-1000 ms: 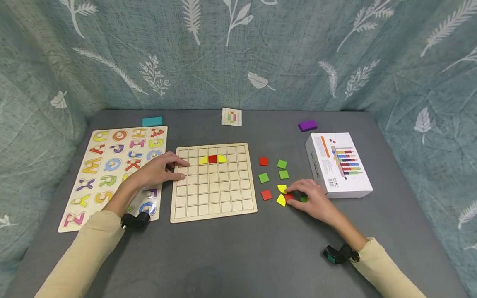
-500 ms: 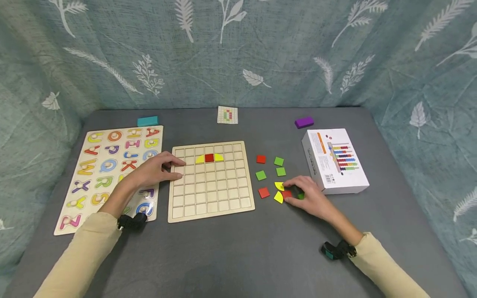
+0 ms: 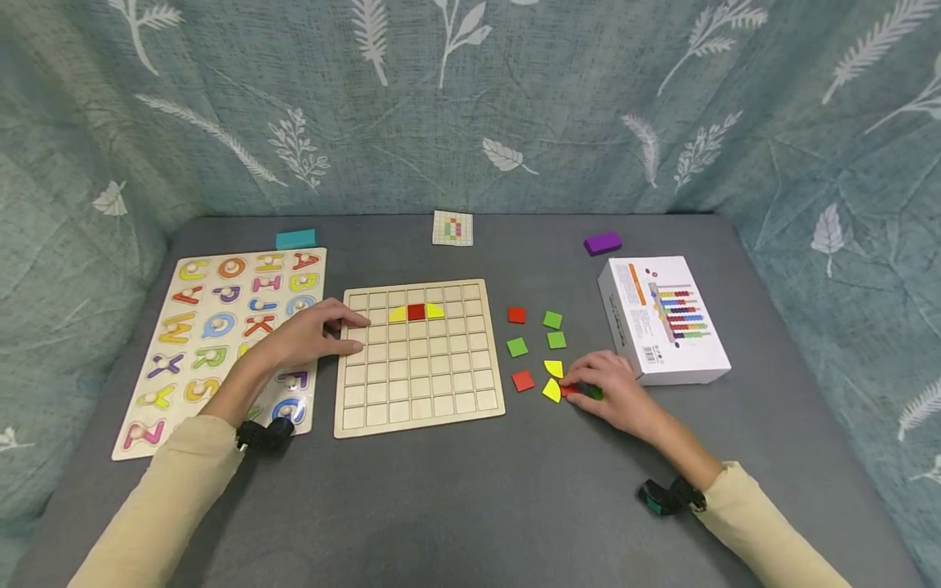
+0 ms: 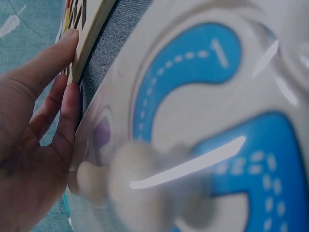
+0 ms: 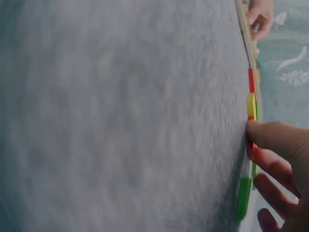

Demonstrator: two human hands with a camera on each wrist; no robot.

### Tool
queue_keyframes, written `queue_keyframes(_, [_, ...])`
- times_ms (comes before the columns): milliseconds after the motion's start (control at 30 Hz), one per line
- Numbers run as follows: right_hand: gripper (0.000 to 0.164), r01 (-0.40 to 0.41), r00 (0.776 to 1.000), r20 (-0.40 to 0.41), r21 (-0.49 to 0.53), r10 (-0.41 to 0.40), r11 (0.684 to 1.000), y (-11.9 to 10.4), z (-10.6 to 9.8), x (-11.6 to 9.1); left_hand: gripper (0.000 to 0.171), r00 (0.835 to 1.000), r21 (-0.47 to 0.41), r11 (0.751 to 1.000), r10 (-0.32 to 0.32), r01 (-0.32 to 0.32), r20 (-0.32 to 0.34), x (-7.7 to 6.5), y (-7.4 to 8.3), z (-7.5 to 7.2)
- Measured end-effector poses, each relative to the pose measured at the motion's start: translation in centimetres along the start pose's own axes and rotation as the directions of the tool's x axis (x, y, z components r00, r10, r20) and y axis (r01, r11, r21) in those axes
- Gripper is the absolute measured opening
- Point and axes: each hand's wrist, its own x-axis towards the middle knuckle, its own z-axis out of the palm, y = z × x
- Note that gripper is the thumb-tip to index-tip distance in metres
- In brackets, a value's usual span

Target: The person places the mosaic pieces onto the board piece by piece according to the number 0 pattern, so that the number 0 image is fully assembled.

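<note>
My left hand touches the left edge of the wooden grid board, thumb and fingers spread along it. In the left wrist view the thumb lies on the board's face and the fingertips sit at its side. On the board's second row, a red square sits between two yellow quarter-round tiles. Right of the board, my right hand pinches a red square tile between thumb and index finger, low at the table. Two yellow quarter-round tiles lie just left of those fingertips. A green tile is partly hidden beneath the hand.
Loose red and green tiles lie right of the board. A white abacus box stands behind the right hand. The letter puzzle lies left, under the left forearm. Behind are a pattern card, teal block and purple block.
The right fingers have drawn slightly down and away from the upper yellow tile, closing on the red tile. The left hand stays at the board's edge. The head view shifts a little.
</note>
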Motion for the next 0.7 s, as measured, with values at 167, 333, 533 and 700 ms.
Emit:
queue_keyframes(167, [0.023,0.021,0.999,0.036,-0.052,-0.019,0.998,0.0,-0.9,0.0,0.041,0.999,-0.009,0.999,0.033,-0.033,-0.007,0.4,0.3,0.0])
queue_keyframes(333, [0.021,0.049,0.998,0.028,-0.064,-0.047,0.997,0.0,-1.7,0.1,0.041,0.999,-0.030,0.999,0.035,-0.035,-0.006,0.6,0.5,0.1])
queue_keyframes(533, [0.022,0.104,0.994,-0.027,0.070,-0.102,0.992,-1.3,-2.1,0.4,0.039,1.000,-0.019,1.000,0.010,-0.010,-0.004,0.1,0.4,0.0])
queue_keyframes(700, [0.025,0.165,0.986,-0.024,0.110,-0.164,0.980,-2.3,-1.6,2.0,0.040,1.000,-0.018,1.000,-0.001,0.001,-0.005,-0.2,0.3,-0.1])
